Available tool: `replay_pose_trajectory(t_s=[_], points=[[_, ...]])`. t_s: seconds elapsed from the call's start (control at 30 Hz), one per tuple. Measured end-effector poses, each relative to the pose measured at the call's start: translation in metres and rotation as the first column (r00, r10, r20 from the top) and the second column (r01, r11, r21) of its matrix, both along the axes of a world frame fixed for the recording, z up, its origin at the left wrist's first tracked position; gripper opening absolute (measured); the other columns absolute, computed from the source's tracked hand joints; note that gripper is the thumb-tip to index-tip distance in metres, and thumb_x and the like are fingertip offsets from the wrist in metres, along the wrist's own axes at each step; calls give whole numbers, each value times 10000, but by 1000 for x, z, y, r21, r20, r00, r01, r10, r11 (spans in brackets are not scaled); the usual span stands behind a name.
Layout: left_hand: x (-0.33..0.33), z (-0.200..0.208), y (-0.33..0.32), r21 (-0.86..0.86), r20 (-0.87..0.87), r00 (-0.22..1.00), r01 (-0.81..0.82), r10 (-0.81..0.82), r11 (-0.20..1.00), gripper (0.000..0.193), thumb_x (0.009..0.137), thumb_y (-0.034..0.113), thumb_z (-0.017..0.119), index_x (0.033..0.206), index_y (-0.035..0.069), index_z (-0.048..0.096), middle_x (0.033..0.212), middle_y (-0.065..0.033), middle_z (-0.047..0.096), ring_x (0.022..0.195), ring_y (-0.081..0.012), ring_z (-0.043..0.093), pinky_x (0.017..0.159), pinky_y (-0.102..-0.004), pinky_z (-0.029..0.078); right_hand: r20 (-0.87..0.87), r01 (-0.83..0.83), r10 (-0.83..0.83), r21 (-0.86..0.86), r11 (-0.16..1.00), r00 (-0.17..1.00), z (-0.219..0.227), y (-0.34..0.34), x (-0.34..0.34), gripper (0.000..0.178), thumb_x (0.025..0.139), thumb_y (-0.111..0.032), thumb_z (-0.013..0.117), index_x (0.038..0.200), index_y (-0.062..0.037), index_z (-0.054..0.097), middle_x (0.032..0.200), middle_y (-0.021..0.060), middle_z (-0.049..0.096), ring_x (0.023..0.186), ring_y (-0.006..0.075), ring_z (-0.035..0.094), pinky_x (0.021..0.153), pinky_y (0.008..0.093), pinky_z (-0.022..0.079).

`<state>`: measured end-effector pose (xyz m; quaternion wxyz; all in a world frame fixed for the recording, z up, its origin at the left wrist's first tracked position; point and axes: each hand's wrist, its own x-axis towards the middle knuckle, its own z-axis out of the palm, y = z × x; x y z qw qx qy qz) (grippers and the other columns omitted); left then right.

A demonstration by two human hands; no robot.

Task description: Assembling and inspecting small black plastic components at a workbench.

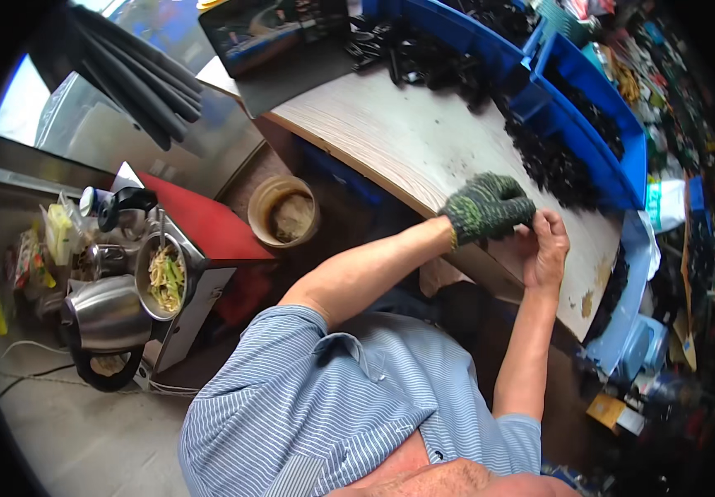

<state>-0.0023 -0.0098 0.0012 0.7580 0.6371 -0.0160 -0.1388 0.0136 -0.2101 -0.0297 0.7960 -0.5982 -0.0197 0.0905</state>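
Note:
My left hand [486, 209] wears a dark green and black knitted glove with its fingers curled. Against the glove's fingertips is my bare right hand [547, 250], its fingers bent in a pinch. Both hands meet over the front edge of the pale wood-grain table [390, 124]. Whatever lies between the fingers is too small or hidden to make out. Just beyond them, a heap of small black parts [549, 170] spreads along the tabletop beside the blue bins.
Blue bins [601, 178] holding black pieces line the table's far side. A dark-screened device [279, 50] stands at the back left. Below the table edge sits a bucket [260, 207]. At left are a steel kettle [109, 315] and a bowl of food [144, 277]. Clutter fills the right.

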Motion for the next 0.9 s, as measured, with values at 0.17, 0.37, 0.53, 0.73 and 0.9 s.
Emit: replay_pose_trajectory(t_s=[0.17,0.37,0.53,0.73,0.9], points=[[-1,5,22,44,-12,997,-72,73,996,264,847,274,727,886,16,687,714,-97,679,594,-153,662,491,-313,543,13,70,-71,11,997,997,15,42,-6,141,917,-150,725,1015,-90,643,820,-16,627,618,94,604,601,244,523],[-5,-2,12,-40,53,985,-165,167,986,218,864,218,723,916,11,679,694,-74,669,568,-128,631,533,-290,530,-89,-37,23,-165,986,996,32,33,-7,223,933,-315,685,871,-123,588,641,-37,540,502,65,482,491,209,437],[-5,-8,15,-112,56,985,-159,166,981,186,862,189,712,926,16,686,714,-54,669,558,-115,612,488,-268,499,24,49,-43,-324,945,999,25,44,-8,268,906,-314,652,736,-137,544,553,-43,460,424,62,400,398,241,272],[-4,-1,20,-39,53,993,-103,105,994,225,881,208,699,973,3,679,768,-84,703,577,-121,642,497,-273,510,60,85,-74,-208,974,995,22,50,-9,294,895,-278,664,695,-148,491,554,-58,379,435,77,396,423,249,341],[23,-12,19,366,604,777,-468,177,804,333,881,298,719,1102,51,688,1003,-141,717,918,-281,692,828,-387,550,73,16,-13,-46,999,997,8,25,-6,286,930,-259,640,706,-133,513,464,-18,358,438,145,470,538,383,557]])
